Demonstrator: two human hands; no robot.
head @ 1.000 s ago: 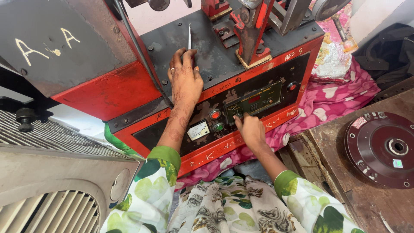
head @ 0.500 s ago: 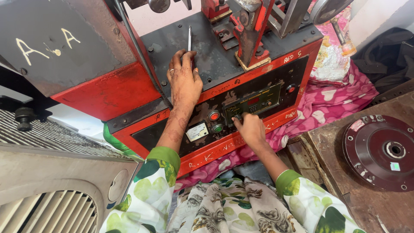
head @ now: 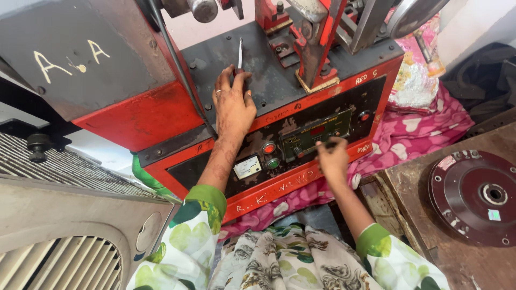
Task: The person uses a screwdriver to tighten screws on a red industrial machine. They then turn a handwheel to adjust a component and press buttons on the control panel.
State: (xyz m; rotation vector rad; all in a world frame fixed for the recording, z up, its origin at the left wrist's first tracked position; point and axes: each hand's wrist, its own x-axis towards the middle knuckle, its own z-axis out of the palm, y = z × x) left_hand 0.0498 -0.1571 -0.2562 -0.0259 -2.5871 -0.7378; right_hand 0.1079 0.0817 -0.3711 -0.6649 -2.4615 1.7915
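Observation:
A red and black machine (head: 161,115) fills the upper part of the head view. My left hand (head: 233,102) lies flat on its dark greasy top, fingers around the handle of a thin metal tool (head: 239,53) that points away from me. My right hand (head: 333,158) touches the black control panel (head: 317,131) on the machine's front, fingertips at a small knob below the display. Left of that hand are a red button (head: 268,148), a green button (head: 272,163) and a small white dial gauge (head: 248,167).
A dark round metal disc (head: 475,196) lies on a worn wooden surface at right. Pink flowered cloth (head: 414,139) drapes under the machine. A grey ribbed metal housing (head: 59,215) stands at left. A red press post (head: 317,43) rises from the machine top.
My right hand has shifted slightly right along the control panel. My left hand stays on the tool on the machine top.

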